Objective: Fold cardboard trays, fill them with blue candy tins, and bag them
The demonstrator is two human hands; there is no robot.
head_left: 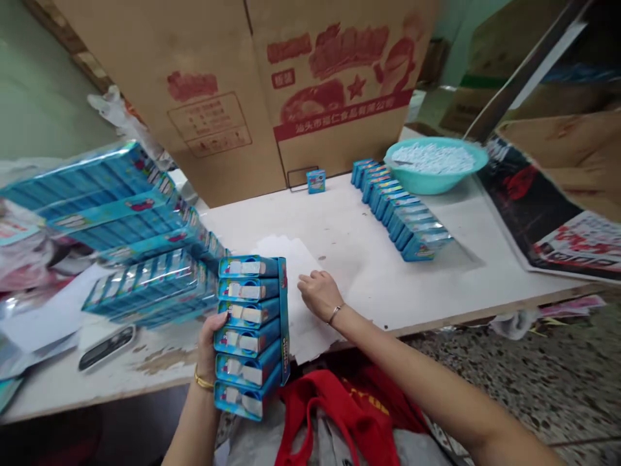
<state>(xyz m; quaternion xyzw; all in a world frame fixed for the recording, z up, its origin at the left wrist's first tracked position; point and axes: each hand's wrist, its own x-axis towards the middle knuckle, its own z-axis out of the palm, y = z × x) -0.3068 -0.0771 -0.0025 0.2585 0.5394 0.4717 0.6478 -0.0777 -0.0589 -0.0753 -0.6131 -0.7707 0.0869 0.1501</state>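
Observation:
My left hand [209,343] grips the left side of a blue tray of small boxes [247,336], tilted up over the table's front edge with several box faces showing. Its thumb lies on one box. Right of the tray, my right hand [320,294] is over a stack of white paper sheets [286,252], its fingers curled together; whether anything small is between them is hidden. A row of small blue boxes [398,210] stands on the right half of the table, and a single blue box [315,182] is by the back.
Stacked blue packs [145,239] rise at the left, behind a black-and-white device [107,347]. A turquoise basin [427,184] of small white pieces is at the back right. A large cardboard carton [218,155] closes off the back. A dark printed bag [524,194] lies right.

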